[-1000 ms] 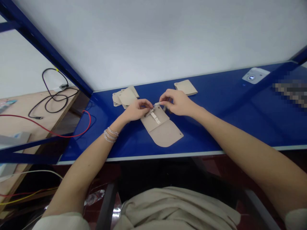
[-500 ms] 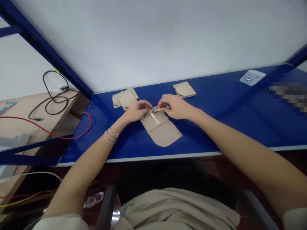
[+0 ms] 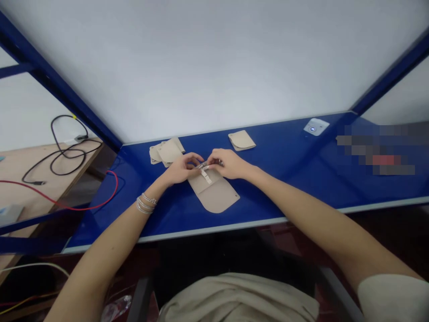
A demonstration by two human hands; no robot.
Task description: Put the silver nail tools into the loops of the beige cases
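A beige leatherette pouch panel [image 3: 216,197] with a rounded lower end lies flat on the blue table top [image 3: 268,179]. Both hands are over its upper edge. My left hand [image 3: 182,169] and my right hand [image 3: 229,164] pinch a small metal clasp [image 3: 203,166] between their fingertips, and the fingers partly hide it. A pale strap [image 3: 207,177] runs down from the clasp onto the panel. Further back lie a stack of beige panels [image 3: 167,152] to the left and a single folded beige panel [image 3: 241,140] to the right.
A small white device with a blue light [image 3: 314,127] sits on the table at the far right, beside a blurred patch. Blue steel frame bars run along both sides. Black and red cables [image 3: 63,154] lie on a wooden surface to the left, below the white wall.
The whole view has shifted back, so the table and panels look smaller. My hands have drawn closer together around the clasp.
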